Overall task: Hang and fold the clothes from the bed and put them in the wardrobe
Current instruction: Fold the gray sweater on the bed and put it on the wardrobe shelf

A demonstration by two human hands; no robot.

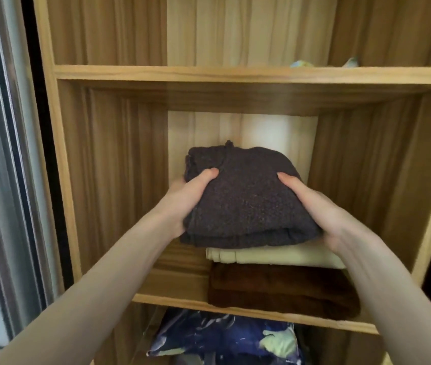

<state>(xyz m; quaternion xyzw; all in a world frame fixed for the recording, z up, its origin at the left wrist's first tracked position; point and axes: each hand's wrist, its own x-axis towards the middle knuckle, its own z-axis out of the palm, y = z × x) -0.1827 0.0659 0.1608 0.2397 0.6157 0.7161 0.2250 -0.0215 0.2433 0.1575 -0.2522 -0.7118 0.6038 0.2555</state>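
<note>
Folded dark sweater (246,201) gripped by left hand (185,198), right hand (317,209); lower flat, square onto cream garment (272,256), slide fingers out sideways.

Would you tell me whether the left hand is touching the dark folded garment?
Touching. The head view shows the left hand gripping the dark folded garment at its left edge, thumb on top.

Both ur arms stretched fwd, bare forearms. Left hand (183,204) & right hand (322,214) are curled round sth between em, thumbs on top.
</note>
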